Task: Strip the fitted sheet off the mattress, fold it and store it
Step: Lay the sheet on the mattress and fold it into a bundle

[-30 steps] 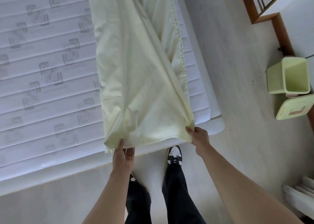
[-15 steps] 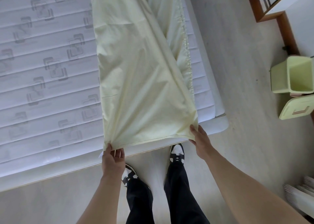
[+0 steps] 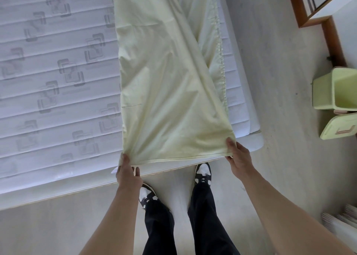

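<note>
While sheet (image 3: 166, 84) drapes mattress (image 3: 48, 77), hands pinch corners

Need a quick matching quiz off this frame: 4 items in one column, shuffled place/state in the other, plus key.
1. fitted sheet
2. mattress
3. green bin
4. left hand

A. on the floor by the wall, far right
B. bare, quilted top exposed
C. pinches the sheet's near left corner
D. folded into a long strip on the bed

Pairs: 1-D, 2-B, 3-A, 4-C
</note>
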